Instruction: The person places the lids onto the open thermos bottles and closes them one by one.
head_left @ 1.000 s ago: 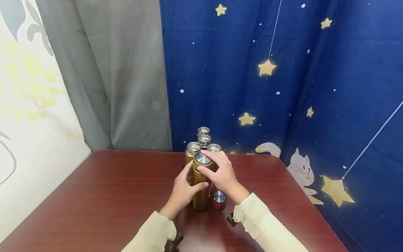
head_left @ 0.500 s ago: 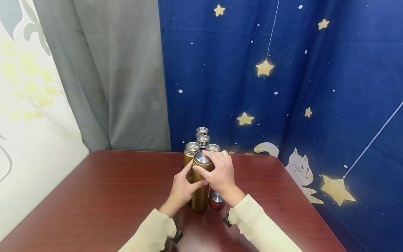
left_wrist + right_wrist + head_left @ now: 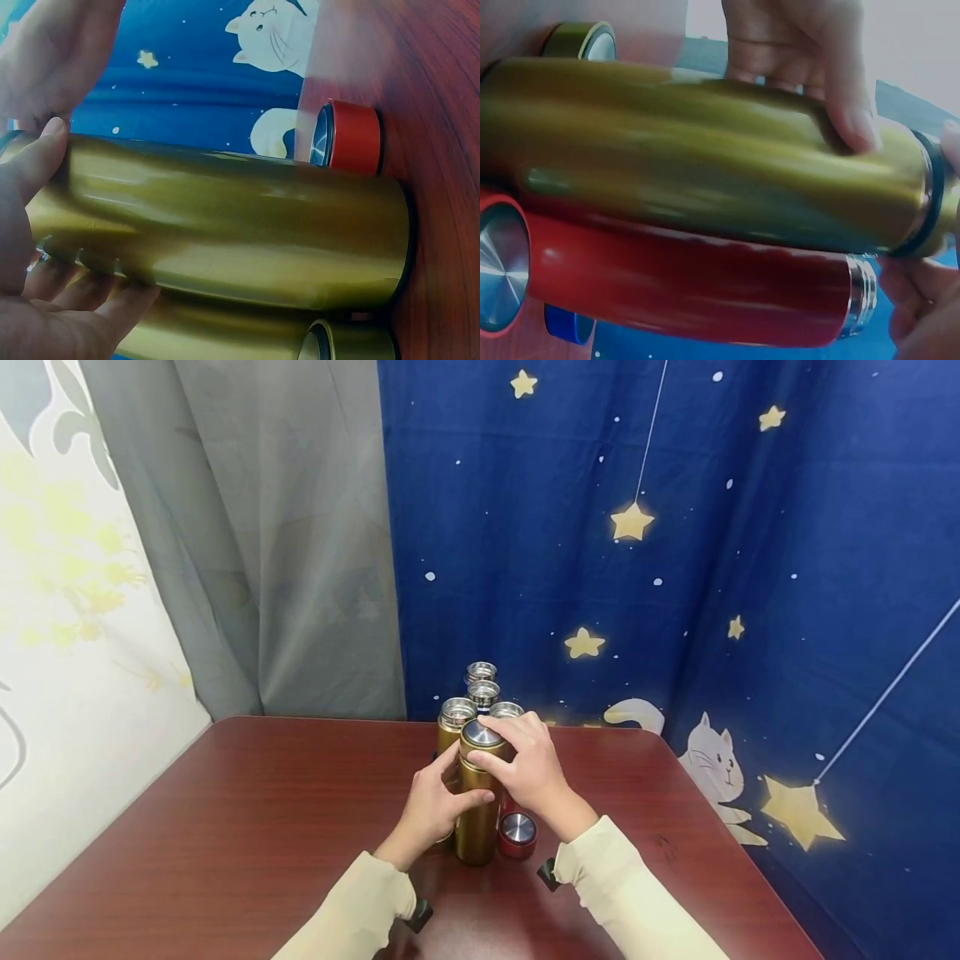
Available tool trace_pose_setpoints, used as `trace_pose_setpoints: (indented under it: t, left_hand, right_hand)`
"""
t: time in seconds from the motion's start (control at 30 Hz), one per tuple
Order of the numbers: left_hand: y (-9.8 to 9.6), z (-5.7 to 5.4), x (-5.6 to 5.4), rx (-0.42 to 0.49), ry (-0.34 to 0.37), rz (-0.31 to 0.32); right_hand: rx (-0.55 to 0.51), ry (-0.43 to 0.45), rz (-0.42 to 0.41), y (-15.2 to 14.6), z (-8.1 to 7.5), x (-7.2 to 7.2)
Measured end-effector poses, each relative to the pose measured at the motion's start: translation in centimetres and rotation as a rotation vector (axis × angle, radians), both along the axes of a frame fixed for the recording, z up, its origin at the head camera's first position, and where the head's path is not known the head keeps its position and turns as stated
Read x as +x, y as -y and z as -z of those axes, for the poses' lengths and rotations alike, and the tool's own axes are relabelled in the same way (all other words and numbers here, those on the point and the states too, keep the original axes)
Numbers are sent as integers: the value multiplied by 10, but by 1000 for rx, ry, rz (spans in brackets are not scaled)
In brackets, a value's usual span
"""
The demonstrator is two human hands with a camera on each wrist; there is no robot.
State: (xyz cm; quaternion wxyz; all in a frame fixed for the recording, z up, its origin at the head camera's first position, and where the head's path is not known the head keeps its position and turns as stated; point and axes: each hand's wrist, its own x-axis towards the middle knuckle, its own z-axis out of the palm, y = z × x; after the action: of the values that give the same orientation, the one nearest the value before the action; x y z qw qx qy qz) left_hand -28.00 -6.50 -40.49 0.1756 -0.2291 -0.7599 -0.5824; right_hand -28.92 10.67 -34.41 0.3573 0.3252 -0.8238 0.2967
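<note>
A gold thermos stands upright on the table in the head view. My left hand grips its upper body, thumb in front and fingers round the far side. My right hand holds the gold lid on top, which has a brushed metal disc. In the right wrist view a dark ring shows between the thermos body and the lid. Just behind are a lidless gold thermos and a lidless red thermos. A red lid sits at the right of the gold thermos's base.
Farther back stand two more lidless bottles, one with a steel mouth. Beside the bottles lie a blue lid and another gold lid. The brown tabletop ends at a blue star curtain.
My right hand has turned on the lid and come back round, its wrist swinging left and then right. The left hand keeps its grip, and the bottles stay in place.
</note>
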Motion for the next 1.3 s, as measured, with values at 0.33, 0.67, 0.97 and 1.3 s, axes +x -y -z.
trace_pose_setpoints:
  t: [0.33, 0.67, 0.97, 1.3]
  left_hand:
    - [10, -1, -7, -7, 17, 156]
    - [17, -9, -5, -17, 62, 275]
    - [18, -7, -10, -45, 61, 276]
    - [16, -32, 14, -58, 60, 291]
  right_hand:
    - [116, 300, -249, -18, -17, -6]
    - [204, 360, -400, -27, -23, -4]
    - [337, 418, -453, -32, -40, -4]
    - [285, 253, -342, -23, -32, 1]
